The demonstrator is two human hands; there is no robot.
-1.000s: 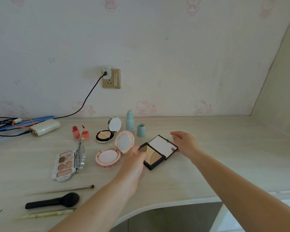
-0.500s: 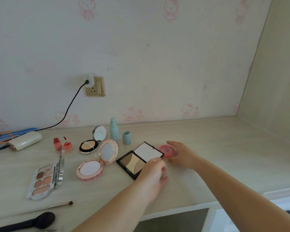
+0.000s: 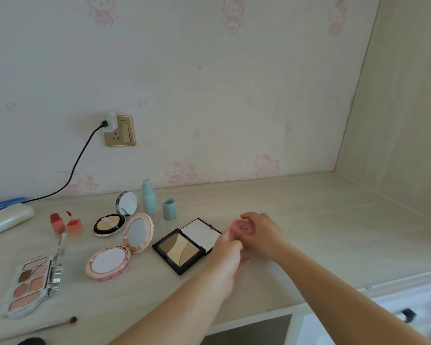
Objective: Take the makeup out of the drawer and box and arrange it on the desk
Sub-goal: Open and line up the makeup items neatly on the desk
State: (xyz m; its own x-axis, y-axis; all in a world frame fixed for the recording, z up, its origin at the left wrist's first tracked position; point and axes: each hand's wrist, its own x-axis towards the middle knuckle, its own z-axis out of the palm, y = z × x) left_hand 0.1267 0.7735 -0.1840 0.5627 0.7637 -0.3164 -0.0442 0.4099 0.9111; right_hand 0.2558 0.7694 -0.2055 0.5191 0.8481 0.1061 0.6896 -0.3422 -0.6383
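A small round pink compact (image 3: 243, 227) stands tilted on the desk (image 3: 321, 220), its lid facing me. My right hand (image 3: 264, 235) grips it from the right and behind. My left hand (image 3: 228, 255) pinches its lower left edge with the fingertips. Just left lies an open black contour palette (image 3: 182, 250) with a mirror lid. Further left are an open pink powder compact (image 3: 117, 255), an open black-rimmed cushion compact (image 3: 110, 224), an eyeshadow palette (image 3: 33, 285), two red lip tints (image 3: 65, 224), and a teal bottle (image 3: 148, 199) with its cap (image 3: 169, 209) beside it.
A makeup brush (image 3: 60, 323) lies near the front left edge. A white power bank (image 3: 6, 220) sits at the far left under a cable from the wall socket (image 3: 120, 130). A side panel (image 3: 396, 120) closes the desk on the right. A white drawer front (image 3: 396, 317) shows below.
Both hands left the black palette. A pink round compact came into my right hand, and my left hand moved right to pinch it. The view shifted right.
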